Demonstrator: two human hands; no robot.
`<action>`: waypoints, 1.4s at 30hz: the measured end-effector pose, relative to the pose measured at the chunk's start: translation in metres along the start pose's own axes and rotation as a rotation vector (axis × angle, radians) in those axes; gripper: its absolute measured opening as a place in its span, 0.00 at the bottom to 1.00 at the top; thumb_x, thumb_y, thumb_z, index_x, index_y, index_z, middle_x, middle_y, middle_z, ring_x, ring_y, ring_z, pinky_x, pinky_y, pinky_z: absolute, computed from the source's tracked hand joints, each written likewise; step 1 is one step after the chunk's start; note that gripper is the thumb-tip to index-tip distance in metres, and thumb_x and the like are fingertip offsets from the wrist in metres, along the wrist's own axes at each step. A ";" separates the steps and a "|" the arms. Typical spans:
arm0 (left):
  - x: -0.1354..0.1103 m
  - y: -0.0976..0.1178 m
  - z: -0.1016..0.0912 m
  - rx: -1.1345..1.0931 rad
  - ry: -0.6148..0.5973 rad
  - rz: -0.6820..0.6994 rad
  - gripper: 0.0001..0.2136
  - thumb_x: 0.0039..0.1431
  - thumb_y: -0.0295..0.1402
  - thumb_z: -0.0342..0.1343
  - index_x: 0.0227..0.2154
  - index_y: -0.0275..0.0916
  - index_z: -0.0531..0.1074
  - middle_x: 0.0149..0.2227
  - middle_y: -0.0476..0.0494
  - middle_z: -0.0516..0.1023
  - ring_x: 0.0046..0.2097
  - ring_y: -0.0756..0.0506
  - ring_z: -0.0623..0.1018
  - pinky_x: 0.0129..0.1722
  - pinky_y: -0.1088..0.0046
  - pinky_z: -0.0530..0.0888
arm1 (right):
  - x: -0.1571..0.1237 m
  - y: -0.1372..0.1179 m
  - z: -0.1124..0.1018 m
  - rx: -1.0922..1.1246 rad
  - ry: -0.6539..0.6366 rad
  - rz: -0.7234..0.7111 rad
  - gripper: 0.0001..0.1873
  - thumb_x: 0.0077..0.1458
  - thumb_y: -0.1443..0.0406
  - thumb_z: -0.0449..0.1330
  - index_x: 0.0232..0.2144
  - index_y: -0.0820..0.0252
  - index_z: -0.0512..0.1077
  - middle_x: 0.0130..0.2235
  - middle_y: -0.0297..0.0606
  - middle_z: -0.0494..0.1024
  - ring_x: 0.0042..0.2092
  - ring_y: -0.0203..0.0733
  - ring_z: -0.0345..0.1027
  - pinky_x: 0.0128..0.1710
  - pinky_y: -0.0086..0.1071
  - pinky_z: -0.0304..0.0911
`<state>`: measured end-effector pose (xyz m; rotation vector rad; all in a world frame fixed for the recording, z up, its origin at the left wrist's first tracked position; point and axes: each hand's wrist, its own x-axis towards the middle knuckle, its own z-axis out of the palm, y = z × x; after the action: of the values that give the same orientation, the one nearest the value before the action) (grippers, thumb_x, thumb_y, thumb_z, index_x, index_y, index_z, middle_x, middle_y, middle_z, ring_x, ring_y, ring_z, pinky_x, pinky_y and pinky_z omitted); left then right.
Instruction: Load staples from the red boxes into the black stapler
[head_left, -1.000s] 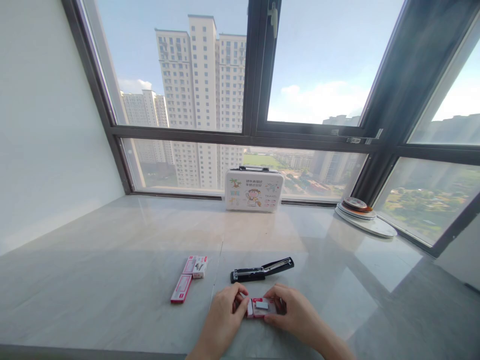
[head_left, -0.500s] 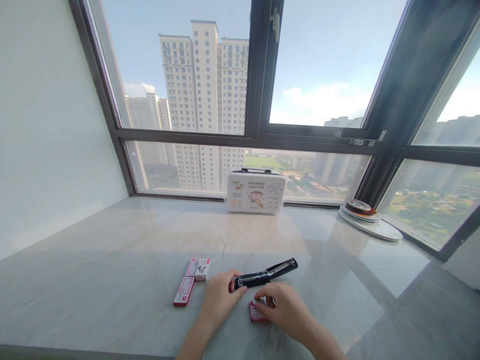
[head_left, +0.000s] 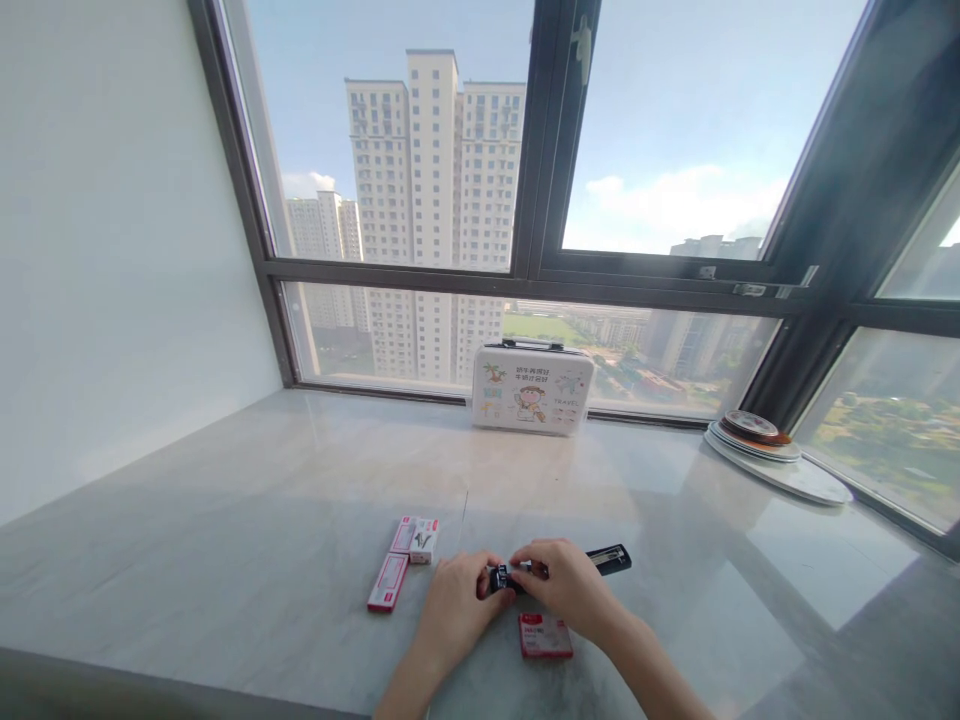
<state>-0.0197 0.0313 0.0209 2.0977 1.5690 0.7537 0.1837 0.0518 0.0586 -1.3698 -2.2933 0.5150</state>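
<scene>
A black stapler (head_left: pixel 616 560) lies folded open on the counter, its far arm showing metal and pointing right. My left hand (head_left: pixel 459 592) grips its near end between thumb and fingers. Over the stapler's middle, my right hand (head_left: pixel 564 585) pinches with thumb and fingertips close to the left hand; whatever the pinch holds is too small to make out. Just below the right hand lies a red and white staple box (head_left: pixel 545 637), apart from both hands.
Left of my hands, a small white box with a stapler picture (head_left: pixel 424 540) sits against two pink and white boxes (head_left: pixel 388 582). A white cartoon-printed case (head_left: pixel 532 390) stands by the window. Stacked round plates or mats (head_left: pixel 780 460) lie at the right corner of the marble counter (head_left: pixel 262 540).
My right hand has left the red staple box and moved up onto the stapler, closing its fingertips there. My left hand keeps its hold. The view has shifted slightly left.
</scene>
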 end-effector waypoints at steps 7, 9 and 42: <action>0.001 0.000 0.000 -0.007 -0.003 -0.018 0.09 0.57 0.42 0.63 0.38 0.46 0.76 0.29 0.53 0.75 0.35 0.44 0.73 0.34 0.71 0.58 | -0.014 0.001 -0.012 -0.054 0.053 0.143 0.09 0.59 0.58 0.61 0.36 0.53 0.80 0.24 0.30 0.73 0.28 0.37 0.65 0.29 0.30 0.47; 0.000 0.000 -0.001 -0.014 -0.004 -0.013 0.09 0.57 0.42 0.63 0.38 0.47 0.76 0.29 0.54 0.75 0.35 0.45 0.73 0.35 0.71 0.59 | -0.021 0.000 -0.011 0.011 0.016 0.136 0.09 0.59 0.59 0.60 0.38 0.52 0.80 0.23 0.29 0.71 0.27 0.36 0.63 0.28 0.30 0.46; -0.002 0.003 0.000 0.033 -0.030 -0.007 0.08 0.61 0.38 0.57 0.40 0.43 0.72 0.32 0.51 0.75 0.37 0.43 0.74 0.38 0.70 0.62 | 0.008 -0.006 -0.008 0.053 0.019 0.116 0.15 0.39 0.62 0.72 0.32 0.58 0.77 0.23 0.24 0.68 0.26 0.31 0.56 0.26 0.28 0.41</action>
<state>-0.0174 0.0287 0.0224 2.1158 1.5828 0.6945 0.1804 0.0568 0.0695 -1.4818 -2.1791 0.5925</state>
